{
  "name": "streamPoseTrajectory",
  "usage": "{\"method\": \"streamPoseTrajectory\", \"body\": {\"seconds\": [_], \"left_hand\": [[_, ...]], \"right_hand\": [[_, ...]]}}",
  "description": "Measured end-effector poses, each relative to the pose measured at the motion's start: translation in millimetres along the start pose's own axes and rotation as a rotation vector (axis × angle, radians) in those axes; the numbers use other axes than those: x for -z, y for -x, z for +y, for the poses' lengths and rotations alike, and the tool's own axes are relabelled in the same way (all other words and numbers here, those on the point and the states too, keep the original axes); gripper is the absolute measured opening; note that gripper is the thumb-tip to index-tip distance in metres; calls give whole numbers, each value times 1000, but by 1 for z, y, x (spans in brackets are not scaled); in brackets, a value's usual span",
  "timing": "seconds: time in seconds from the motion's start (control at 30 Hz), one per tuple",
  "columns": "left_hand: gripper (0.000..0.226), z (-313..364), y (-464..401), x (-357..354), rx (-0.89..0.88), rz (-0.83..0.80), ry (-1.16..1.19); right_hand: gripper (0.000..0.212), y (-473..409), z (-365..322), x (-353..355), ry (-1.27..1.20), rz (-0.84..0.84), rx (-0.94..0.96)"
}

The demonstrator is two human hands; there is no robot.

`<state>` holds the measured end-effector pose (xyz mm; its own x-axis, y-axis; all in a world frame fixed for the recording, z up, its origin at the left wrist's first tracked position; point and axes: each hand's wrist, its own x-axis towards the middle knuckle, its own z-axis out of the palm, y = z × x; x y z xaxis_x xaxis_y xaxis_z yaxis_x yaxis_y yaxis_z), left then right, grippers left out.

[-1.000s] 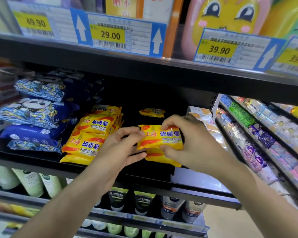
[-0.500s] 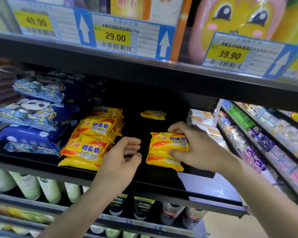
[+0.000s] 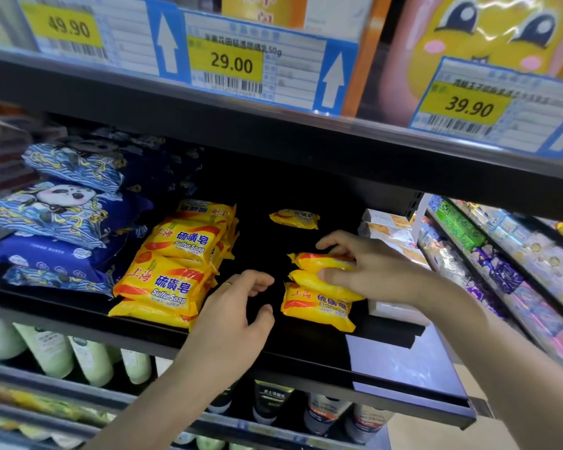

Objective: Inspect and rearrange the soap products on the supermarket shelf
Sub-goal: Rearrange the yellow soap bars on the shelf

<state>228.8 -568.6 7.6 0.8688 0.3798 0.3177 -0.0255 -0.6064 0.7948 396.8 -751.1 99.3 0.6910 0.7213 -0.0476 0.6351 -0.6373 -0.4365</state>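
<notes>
Yellow sulfur soap packs lie on the black shelf (image 3: 306, 349). My right hand (image 3: 368, 271) grips the upper packs of a small stack (image 3: 319, 277) at the shelf's right, thumb across their front edge; the bottom pack (image 3: 316, 308) lies flat beneath. My left hand (image 3: 238, 316) hovers just left of that stack with fingers loosely curled, holding nothing. A bigger pile of the same soap (image 3: 169, 271) sits to the left. One single pack (image 3: 294, 218) lies far back on the shelf.
Blue patterned packs (image 3: 56, 222) are piled at the far left. Pale boxed soaps (image 3: 390, 228) stand right of the stack. Price tags (image 3: 228, 63) hang on the shelf above. Bottles and tubes (image 3: 273, 404) fill the shelf below. A side aisle of goods (image 3: 501, 261) runs right.
My right hand lowered the soap pack onto the stack at the right and tipped it up on edge. My left hand let go and drew back to the left.
</notes>
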Motion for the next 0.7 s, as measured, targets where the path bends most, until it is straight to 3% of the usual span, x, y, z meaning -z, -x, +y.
{"method": "streamPoseTrajectory", "body": {"seconds": [0.47, 0.7], "left_hand": [[32, -7, -2, -2, -27, -5, -51], [31, -7, -2, -2, -28, -18, -69]], "right_hand": [[33, -56, -11, 0, 68, -176, -142], [37, -62, -12, 10, 55, -233, -202]]}}
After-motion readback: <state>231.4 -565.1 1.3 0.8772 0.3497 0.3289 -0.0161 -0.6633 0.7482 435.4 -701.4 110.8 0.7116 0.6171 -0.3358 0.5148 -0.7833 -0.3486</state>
